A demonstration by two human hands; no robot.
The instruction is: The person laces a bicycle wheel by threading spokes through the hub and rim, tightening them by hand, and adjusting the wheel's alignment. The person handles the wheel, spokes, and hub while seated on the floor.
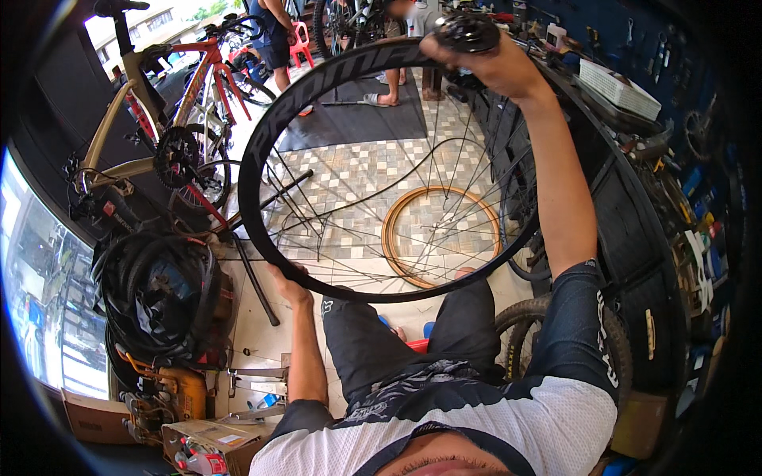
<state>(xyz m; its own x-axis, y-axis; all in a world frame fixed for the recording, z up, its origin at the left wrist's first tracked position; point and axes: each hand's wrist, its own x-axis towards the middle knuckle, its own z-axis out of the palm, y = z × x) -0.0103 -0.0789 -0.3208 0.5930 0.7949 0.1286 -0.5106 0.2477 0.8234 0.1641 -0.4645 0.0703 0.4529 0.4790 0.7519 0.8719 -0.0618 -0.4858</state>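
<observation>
A bicycle wheel point(255, 170) with a deep black rim is tilted up in front of my knees. Thin dark spokes cross inside it; I cannot make out a hub at its middle. My left hand point(292, 287) grips the rim at its lower left, fingers partly hidden behind it. Raised at the far right, my right hand point(496, 71) is closed at the rim's upper edge. A shiny dark round part point(467, 33) shows right by its fingers; its kind is unclear, and it hides some of the grip. Through the spokes I see a tan bicycle tyre or hoop point(389, 230) on the floor.
Bicycle frames point(119, 95) stand at the left, above a heap of black tyres point(151, 293). A cardboard box point(226, 440) sits near left. Along the right runs a cluttered workbench with a white basket point(619, 89). A knobbly tyre point(520, 337) stands beside my right leg. People stand farther back.
</observation>
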